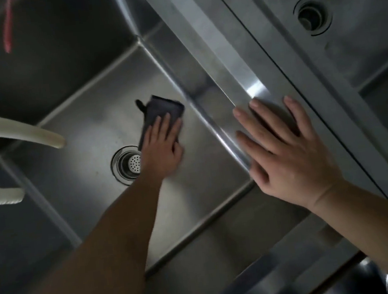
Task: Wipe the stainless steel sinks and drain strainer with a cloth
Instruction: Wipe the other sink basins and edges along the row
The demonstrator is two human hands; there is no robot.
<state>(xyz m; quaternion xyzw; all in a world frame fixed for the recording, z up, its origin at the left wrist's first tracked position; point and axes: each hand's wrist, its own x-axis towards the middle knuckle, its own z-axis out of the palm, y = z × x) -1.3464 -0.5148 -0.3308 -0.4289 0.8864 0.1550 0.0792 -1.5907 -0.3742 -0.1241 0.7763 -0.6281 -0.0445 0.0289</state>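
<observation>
Two stainless steel sinks (pixel 93 124) show. The left hand (pixel 161 145) presses one dark folded cloth (pixel 158 116), fingers flat, at one o'clock from one perforated drain strainer (pixel 133 164). The right hand (pixel 282 146) rests flat on the sink divider (pixel 216 71).

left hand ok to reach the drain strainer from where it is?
Probably yes. The left hand presses the dark cloth flat on the sink floor, right beside the drain strainer, and nothing lies between them. The right hand rests on the divider ledge, out of the way.
</observation>
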